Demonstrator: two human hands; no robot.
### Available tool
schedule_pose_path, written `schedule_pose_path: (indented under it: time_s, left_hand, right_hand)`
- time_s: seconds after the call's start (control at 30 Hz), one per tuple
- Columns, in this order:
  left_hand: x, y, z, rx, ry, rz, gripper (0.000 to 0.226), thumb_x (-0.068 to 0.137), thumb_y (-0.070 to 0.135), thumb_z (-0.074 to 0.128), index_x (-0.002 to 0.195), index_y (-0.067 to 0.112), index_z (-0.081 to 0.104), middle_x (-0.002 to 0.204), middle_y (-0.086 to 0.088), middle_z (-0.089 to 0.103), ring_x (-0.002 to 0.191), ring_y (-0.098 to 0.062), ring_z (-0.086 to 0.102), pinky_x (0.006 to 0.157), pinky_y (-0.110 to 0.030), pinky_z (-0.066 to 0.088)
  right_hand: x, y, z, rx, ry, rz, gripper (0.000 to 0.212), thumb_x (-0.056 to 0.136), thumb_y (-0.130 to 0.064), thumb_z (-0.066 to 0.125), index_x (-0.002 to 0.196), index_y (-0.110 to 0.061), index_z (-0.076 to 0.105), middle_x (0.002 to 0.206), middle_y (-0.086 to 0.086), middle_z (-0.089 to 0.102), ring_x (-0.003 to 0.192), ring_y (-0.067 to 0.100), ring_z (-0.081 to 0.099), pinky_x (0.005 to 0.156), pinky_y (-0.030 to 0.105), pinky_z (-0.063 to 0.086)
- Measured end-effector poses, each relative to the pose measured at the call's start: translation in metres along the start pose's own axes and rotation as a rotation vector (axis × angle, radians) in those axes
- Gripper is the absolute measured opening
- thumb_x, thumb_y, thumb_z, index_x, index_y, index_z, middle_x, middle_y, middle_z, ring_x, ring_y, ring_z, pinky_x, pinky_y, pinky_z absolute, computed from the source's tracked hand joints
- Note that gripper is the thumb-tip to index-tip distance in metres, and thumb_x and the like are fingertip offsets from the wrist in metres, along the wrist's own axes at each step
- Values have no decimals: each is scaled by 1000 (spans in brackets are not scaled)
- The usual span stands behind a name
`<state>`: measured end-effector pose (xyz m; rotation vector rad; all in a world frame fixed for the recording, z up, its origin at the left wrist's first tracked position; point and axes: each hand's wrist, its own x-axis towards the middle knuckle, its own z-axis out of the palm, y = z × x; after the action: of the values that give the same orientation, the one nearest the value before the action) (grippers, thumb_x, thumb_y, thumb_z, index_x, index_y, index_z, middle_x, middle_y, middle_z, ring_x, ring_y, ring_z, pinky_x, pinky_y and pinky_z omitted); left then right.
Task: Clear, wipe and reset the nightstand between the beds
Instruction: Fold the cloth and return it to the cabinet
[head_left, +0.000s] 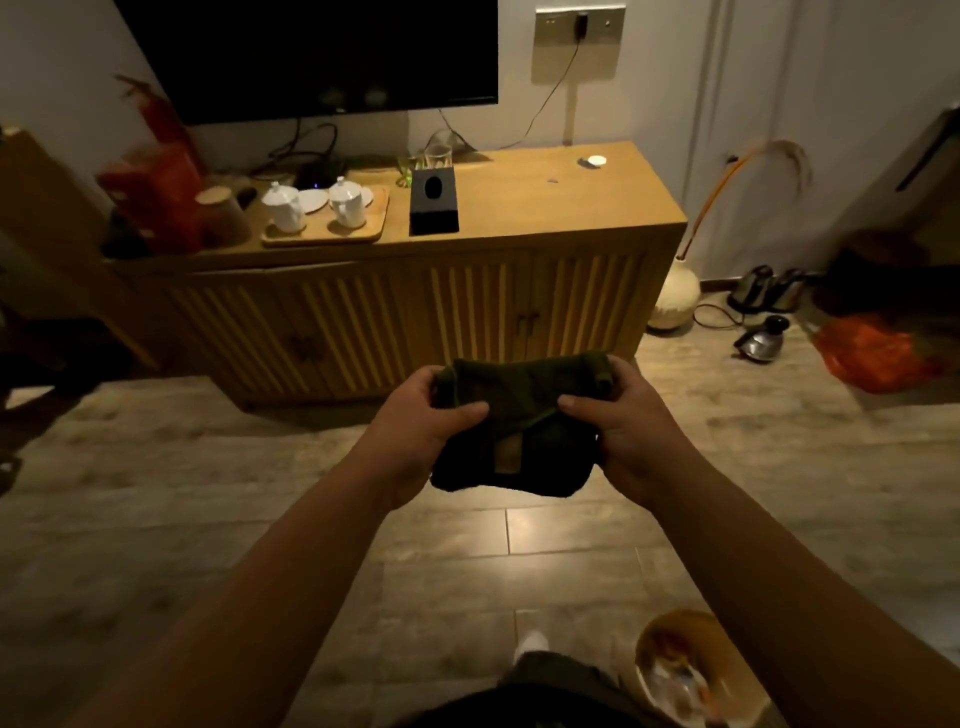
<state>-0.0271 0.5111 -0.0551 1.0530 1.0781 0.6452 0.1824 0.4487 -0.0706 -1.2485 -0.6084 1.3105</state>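
Both hands, left hand (415, 415) and right hand (618, 421), grip a folded dark cloth (514, 431); no nightstand shows, so wiping probably waits.

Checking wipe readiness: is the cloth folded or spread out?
Folded. The cloth is a thick bundle with a layer lapped over, gripped between the left hand and right hand.

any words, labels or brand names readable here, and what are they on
None can be read.
Tan label on the dark green cloth, held by the left hand and right hand: too blurred to read.
Black tissue box on the wooden cabinet: no print visible.
TV: screen dark, any logo illegible.
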Motion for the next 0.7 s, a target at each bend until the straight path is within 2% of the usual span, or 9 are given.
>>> schedule_pose_path:
  time_s: [0.13,0.23,0.4,0.5,0.6,0.7]
  left_hand:
    - [76,33,4,60,88,30,34,84,9,69,113,19,56,117,-9,62,105,-32,63,82,-56,55]
    - [137,54,1,74,128,63,28,84,10,69,108,21,58,111,-5,65,102,-24,64,85,-48,56]
    - [247,85,-9,97,133,113,22,86,11,68,102,25,61,103,-1,69,93,-18,69,73,-37,60]
    - [324,107,-19,148,116,140,24,86,13,69,107,22,61,103,-1,69,92,-17,69,74,-37,60]
    - [398,137,-27,183,82,159,21,87,11,69,103,22,61,100,1,68,86,-10,67,64,-24,57]
    - [459,166,-33,252,42,149,19,88,11,68,103,18,59,100,0,66,86,-8,63,64,-21,53]
  right_hand:
    - [85,-36,2,-100,-5,-44,47,79,6,67,114,-25,58,114,4,62,102,25,64,72,39,59]
    - [149,-57,5,-154,-10,-80,48,78,4,70,112,-28,58,110,-1,64,99,20,66,73,38,59]
    - [259,-79,6,-253,35,-99,45,80,-3,72,110,-33,57,98,-12,69,89,10,69,67,34,59]
    - [335,-89,9,-301,91,-128,45,79,-5,73,112,-29,55,100,-6,69,91,12,68,71,33,59]
    - [403,-104,15,-342,154,-146,47,80,-4,73,119,-22,52,103,-3,66,91,8,66,70,26,58]
    - [462,-123,21,-346,201,-138,45,82,-2,72,118,-18,51,103,-1,65,93,11,65,74,27,56]
